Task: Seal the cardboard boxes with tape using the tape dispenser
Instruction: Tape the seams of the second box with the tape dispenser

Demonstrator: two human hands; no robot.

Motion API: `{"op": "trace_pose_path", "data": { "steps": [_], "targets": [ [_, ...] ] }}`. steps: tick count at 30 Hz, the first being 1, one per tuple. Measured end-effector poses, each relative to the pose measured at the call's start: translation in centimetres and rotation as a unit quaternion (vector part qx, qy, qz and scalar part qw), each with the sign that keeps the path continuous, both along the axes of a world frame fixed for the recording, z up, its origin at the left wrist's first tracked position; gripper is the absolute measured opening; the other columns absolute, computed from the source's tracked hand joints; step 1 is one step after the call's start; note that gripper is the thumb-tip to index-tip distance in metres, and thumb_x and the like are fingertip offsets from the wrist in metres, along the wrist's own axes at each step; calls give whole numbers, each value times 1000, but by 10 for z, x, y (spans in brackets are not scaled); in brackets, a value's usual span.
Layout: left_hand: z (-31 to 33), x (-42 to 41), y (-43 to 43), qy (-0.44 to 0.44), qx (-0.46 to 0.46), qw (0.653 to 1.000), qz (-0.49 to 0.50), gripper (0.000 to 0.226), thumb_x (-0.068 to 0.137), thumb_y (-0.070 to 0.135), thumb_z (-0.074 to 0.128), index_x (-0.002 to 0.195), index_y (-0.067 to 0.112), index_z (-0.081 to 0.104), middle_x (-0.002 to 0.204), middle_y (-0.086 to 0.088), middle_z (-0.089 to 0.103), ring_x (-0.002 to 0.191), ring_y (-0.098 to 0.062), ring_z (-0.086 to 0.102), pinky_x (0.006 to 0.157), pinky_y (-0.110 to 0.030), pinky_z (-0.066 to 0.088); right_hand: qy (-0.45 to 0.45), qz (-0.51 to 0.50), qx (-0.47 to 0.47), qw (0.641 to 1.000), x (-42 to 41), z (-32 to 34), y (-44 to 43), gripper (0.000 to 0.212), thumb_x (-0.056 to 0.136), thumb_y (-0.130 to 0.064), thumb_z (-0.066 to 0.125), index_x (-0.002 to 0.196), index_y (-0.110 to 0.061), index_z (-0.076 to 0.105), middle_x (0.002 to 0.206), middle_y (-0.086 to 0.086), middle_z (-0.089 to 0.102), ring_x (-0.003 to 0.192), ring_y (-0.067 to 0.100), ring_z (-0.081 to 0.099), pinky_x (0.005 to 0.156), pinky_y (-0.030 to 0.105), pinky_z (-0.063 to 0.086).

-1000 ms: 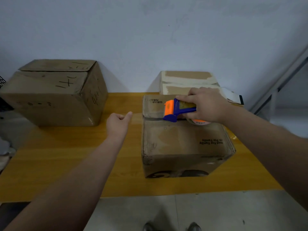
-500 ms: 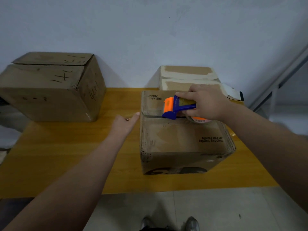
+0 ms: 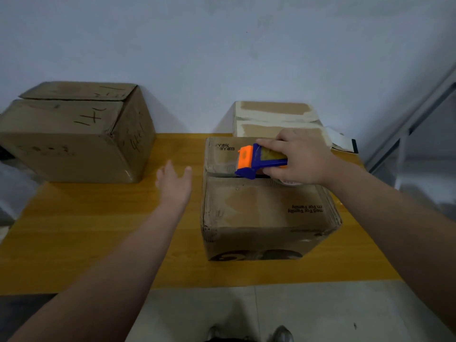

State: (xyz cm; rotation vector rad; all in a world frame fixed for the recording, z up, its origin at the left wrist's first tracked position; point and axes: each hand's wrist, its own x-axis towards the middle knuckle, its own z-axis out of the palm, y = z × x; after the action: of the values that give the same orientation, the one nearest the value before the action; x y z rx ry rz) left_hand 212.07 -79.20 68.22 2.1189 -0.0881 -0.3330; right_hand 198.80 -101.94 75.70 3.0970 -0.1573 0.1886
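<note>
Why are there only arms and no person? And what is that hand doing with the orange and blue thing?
The camera sits on the person's head and looks down, so you see only their arms, plus their shoes at the bottom. There is just this one view. The right hand grips an orange and blue tape dispenser and holds it on top of the nearest cardboard box, at the slit where its flaps meet. The left hand is open, fingers spread, beside that box. The box stands on a yellow table. Further back are a big box on the left and a pale-taped box behind.
</note>
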Motion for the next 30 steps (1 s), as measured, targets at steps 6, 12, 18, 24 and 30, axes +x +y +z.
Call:
{"op": "trace_pose_path", "data": {
  "steps": [6,12,18,24,30],
  "targets": [
    [2,-36,-16,59,-55,981,-177,81,87,68,29,151,23,4,155,0,22,139,-23,25,103,-32,25,23,-33,141,989,7,11,4,54,94,-60,22,136,-35,44,109,2,53,102,21,49,80,33,33],
    [17,-39,-16,-142,185,911,-341,131,51,95,34,142,24,-28,152,1,-26,141,-19,-19,114,-43,-4,125,-62,251,958,40,29,-25,75,81,-56,62,142,-27,29,127,7,52,106,23,53,77,30,42],
    [18,-52,-15,-159,292,833,-443,146,41,93,52,126,29,-47,138,8,-50,124,-10,-47,103,-35,-22,320,-48,360,875,74,26,-50,93,81,-58,61,150,-37,2,157,-3,14,140,23,23,110,36,27],
    [20,-52,-20,-164,309,847,-400,149,39,94,52,138,26,-37,142,8,-46,127,-7,-44,104,-34,-20,366,11,351,862,85,16,-62,76,87,-59,49,149,-33,15,155,-3,23,135,20,32,109,38,30],
    [20,-42,-27,-185,355,813,-422,146,40,98,41,140,21,-33,147,2,-38,129,-9,-42,103,-29,-27,330,28,390,859,82,6,-69,73,83,-62,53,146,-43,20,153,-7,25,130,17,35,94,29,34]
  ]
}}
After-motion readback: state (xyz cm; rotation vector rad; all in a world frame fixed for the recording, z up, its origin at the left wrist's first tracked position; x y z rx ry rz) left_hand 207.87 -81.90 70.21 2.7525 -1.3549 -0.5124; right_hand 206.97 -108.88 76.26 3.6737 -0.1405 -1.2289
